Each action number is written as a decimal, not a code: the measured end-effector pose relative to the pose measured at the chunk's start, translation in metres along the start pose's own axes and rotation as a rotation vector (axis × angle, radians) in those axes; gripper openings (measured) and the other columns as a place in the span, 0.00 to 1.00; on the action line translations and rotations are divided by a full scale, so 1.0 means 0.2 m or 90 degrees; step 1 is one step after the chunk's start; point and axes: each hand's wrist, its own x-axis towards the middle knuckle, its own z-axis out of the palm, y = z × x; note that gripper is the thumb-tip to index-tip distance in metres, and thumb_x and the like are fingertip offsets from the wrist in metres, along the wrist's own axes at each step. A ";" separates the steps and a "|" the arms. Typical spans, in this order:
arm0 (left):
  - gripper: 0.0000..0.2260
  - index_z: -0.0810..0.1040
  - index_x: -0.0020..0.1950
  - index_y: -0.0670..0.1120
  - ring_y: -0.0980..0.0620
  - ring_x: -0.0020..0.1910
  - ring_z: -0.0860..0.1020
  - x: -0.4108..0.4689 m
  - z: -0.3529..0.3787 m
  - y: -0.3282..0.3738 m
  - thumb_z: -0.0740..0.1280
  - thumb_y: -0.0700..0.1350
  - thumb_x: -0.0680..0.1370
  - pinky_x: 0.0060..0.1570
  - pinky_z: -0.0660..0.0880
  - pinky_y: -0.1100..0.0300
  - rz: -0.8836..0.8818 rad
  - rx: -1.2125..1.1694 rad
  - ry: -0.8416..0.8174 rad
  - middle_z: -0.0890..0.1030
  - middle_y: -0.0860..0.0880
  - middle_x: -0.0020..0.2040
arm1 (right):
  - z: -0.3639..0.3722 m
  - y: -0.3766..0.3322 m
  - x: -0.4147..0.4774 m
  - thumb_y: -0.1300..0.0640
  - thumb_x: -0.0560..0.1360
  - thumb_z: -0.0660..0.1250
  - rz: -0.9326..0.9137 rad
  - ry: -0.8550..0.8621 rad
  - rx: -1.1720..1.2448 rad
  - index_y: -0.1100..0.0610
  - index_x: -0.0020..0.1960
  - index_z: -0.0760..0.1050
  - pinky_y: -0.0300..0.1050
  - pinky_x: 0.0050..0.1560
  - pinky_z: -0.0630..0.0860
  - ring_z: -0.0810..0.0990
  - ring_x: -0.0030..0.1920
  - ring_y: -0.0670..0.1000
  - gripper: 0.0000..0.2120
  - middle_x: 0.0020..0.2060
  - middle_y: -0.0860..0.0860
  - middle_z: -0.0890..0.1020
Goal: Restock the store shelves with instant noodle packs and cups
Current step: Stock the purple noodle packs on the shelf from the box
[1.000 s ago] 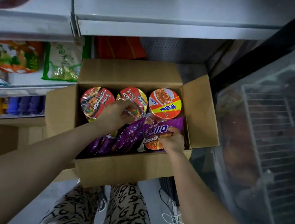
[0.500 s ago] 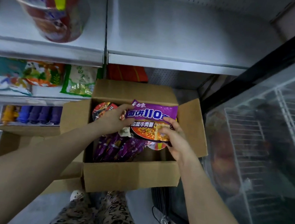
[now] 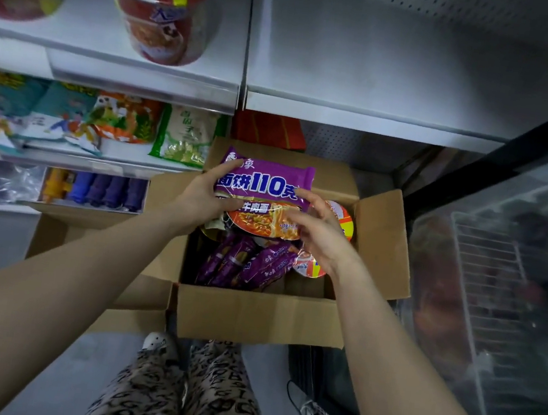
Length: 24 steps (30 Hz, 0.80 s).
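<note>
At the centre of the frame, the left hand (image 3: 201, 198) and right hand (image 3: 320, 237) grip a purple instant noodle pack (image 3: 265, 185) by its edges, above the open cardboard box (image 3: 252, 315). The slick wrapper could slip from the fingertips and fall back in.

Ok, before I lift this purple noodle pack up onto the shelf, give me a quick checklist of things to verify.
1. Grip on the purple noodle pack: left hand grips its left edge and right hand pinches its right edge: ok.
2. Pack out of the cardboard box: held above the contents: ok.
3. Room on the white shelf above the box: bare surface shows right of the divider: ok.
4. The noodle cup stands in the left section, off that path: ok.
5. Wrapper intact: the front looks whole, the back is hidden: cannot tell.
6. More stock to follow: purple packs stand in the box: ok.
</note>
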 end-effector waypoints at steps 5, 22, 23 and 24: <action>0.33 0.65 0.75 0.55 0.58 0.46 0.77 0.01 -0.07 -0.05 0.71 0.34 0.75 0.39 0.78 0.67 -0.001 0.052 0.088 0.74 0.54 0.52 | -0.09 0.11 0.13 0.69 0.76 0.68 0.025 0.186 -0.079 0.54 0.65 0.74 0.47 0.55 0.82 0.83 0.53 0.54 0.21 0.54 0.55 0.82; 0.35 0.63 0.75 0.61 0.45 0.62 0.75 0.19 -0.13 -0.47 0.73 0.38 0.74 0.60 0.77 0.42 0.017 0.169 0.136 0.71 0.45 0.67 | -0.04 0.75 0.43 0.44 0.77 0.69 0.120 0.159 -0.524 0.48 0.72 0.67 0.39 0.36 0.74 0.78 0.40 0.45 0.26 0.62 0.51 0.78; 0.35 0.63 0.74 0.63 0.45 0.62 0.75 0.21 -0.14 -0.50 0.73 0.39 0.74 0.59 0.77 0.42 0.012 0.165 0.138 0.71 0.45 0.67 | -0.02 0.78 0.46 0.42 0.77 0.68 0.124 0.147 -0.550 0.47 0.73 0.66 0.40 0.38 0.73 0.80 0.46 0.47 0.27 0.66 0.51 0.77; 0.35 0.63 0.73 0.64 0.45 0.63 0.75 0.22 -0.15 -0.53 0.73 0.39 0.75 0.59 0.77 0.42 0.008 0.161 0.141 0.71 0.45 0.67 | -0.01 0.80 0.49 0.41 0.77 0.67 0.132 0.135 -0.570 0.47 0.74 0.65 0.40 0.39 0.72 0.80 0.50 0.50 0.29 0.68 0.52 0.75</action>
